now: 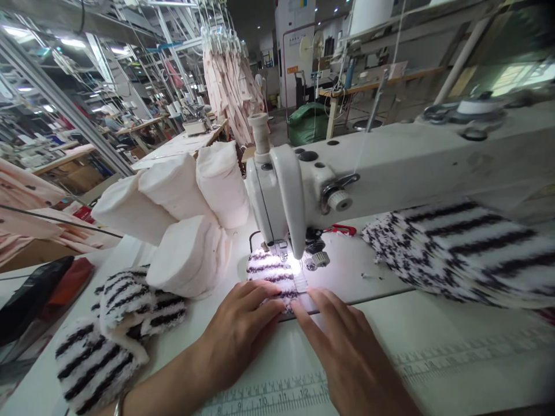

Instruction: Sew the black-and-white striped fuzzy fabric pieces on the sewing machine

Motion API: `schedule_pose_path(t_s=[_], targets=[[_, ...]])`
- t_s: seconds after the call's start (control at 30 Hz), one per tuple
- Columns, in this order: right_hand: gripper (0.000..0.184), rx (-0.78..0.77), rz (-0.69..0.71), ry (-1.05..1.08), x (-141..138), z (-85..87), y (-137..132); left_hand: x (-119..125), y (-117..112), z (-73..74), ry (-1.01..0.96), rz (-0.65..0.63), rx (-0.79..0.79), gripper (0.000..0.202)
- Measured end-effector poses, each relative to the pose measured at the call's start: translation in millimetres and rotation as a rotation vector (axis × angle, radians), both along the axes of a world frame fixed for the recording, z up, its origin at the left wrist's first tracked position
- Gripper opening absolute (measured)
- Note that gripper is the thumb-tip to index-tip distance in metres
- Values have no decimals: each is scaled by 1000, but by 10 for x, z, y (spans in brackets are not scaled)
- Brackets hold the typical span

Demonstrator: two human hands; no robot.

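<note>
A striped fluffy fabric piece (269, 269), white with dark bands, lies under the needle area of a white sewing machine (284, 196), lit by its lamp. My left hand (245, 315) rests on the near part of this piece, fingers stretched out flat over it. Beside it, my right hand (340, 329) has its fingers extended, the tips at the fabric's right edge and on the machine bed. Both palms face down. The fingertips of the two hands nearly meet in front of the presser foot, whose contact with the cloth is hard to make out.
A stack of striped fabric pieces (468, 254) lies right, under the machine arm. More striped pieces (99, 346) sit by my left forearm. White fabric bundles (186, 254) stand behind them. Red snips (342, 229) lie behind the needle. A ruler (281, 396) runs along the table front.
</note>
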State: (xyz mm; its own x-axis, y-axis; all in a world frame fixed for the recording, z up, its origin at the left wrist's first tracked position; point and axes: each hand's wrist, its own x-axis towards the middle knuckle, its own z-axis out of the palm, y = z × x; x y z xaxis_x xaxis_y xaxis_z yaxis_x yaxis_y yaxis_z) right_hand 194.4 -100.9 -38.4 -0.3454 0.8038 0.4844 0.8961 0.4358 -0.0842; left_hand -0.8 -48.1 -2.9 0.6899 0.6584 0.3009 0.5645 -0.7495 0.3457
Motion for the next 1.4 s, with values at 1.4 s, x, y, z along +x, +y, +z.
schedule_pose_path(t_s=[1.4], targets=[[56, 77, 35, 132, 0, -148, 77, 105, 550, 24, 307, 327, 159, 16]])
